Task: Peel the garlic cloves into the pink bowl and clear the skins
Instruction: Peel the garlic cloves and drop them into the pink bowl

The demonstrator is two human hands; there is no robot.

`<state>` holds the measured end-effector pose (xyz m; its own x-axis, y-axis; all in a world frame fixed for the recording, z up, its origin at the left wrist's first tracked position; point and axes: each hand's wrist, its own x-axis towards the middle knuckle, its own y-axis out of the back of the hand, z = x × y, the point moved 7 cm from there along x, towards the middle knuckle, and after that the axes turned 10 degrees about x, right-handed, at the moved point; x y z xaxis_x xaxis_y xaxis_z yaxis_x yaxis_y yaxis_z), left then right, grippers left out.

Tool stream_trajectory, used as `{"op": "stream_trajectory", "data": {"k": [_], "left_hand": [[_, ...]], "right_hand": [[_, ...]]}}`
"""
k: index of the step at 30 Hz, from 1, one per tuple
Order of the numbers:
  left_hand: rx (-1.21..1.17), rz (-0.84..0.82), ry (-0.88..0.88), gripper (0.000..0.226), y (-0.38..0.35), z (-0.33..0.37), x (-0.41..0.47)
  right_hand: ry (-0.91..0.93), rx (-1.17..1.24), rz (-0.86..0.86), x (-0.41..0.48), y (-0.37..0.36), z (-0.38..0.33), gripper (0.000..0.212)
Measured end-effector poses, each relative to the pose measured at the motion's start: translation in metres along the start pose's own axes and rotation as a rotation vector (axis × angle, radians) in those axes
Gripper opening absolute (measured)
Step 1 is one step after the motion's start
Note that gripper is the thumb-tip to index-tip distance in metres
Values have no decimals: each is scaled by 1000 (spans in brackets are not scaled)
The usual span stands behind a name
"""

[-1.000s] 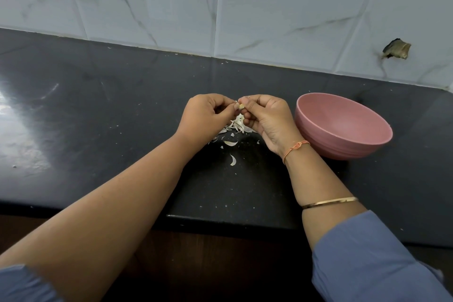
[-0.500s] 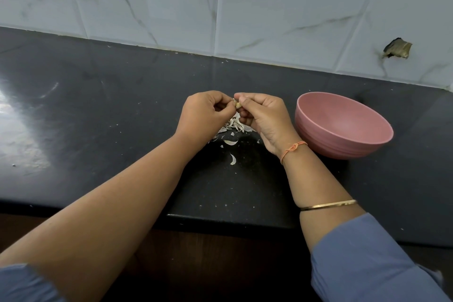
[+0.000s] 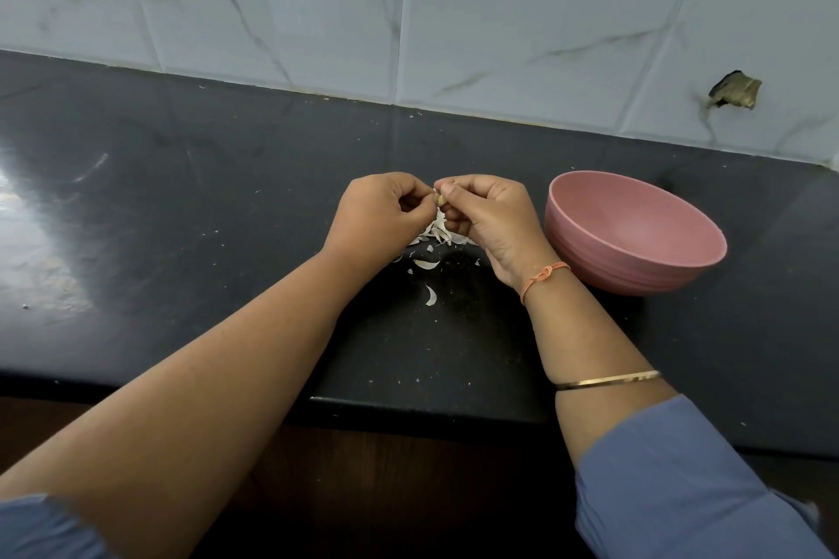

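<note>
White marble-veined wall tiles back the black stone bench (image 3: 181, 195), where the left hand (image 3: 377, 213) and right hand (image 3: 490, 218) pinch a small pale garlic clove (image 3: 439, 198) above scattered papery skins (image 3: 436, 236), beside the round pink plastic bowl (image 3: 635, 236)

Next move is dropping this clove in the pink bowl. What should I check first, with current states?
1. Garlic clove pinched between left hand and right hand: ok.
2. Clove fully peeled: cannot tell, fingers hide most of it.
3. Pink bowl upright beside the right hand: ok.
4. Room in the bowl: ok.
5. Skins cleared off the counter: not ok, scattered under the hands.
</note>
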<state>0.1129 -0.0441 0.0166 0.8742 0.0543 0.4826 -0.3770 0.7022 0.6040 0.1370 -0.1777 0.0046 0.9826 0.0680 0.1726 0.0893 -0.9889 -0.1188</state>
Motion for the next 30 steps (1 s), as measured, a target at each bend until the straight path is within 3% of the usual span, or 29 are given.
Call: {"op": "stream_trajectory", "data": {"k": [9, 19, 23, 30], "left_hand": [[13, 55, 106, 13, 4, -8, 3], [-12, 33, 103, 10, 3, -8, 2], [-27, 32, 91, 10, 3, -7, 3], [-36, 21, 94, 10, 0, -6, 2]], "right_hand": [[-6, -45, -7, -1, -2, -2, 14], [114, -129, 2, -3, -2, -7, 9], [118, -161, -35, -3, -4, -6, 24], [158, -231, -9, -3, -4, -8, 18]]}}
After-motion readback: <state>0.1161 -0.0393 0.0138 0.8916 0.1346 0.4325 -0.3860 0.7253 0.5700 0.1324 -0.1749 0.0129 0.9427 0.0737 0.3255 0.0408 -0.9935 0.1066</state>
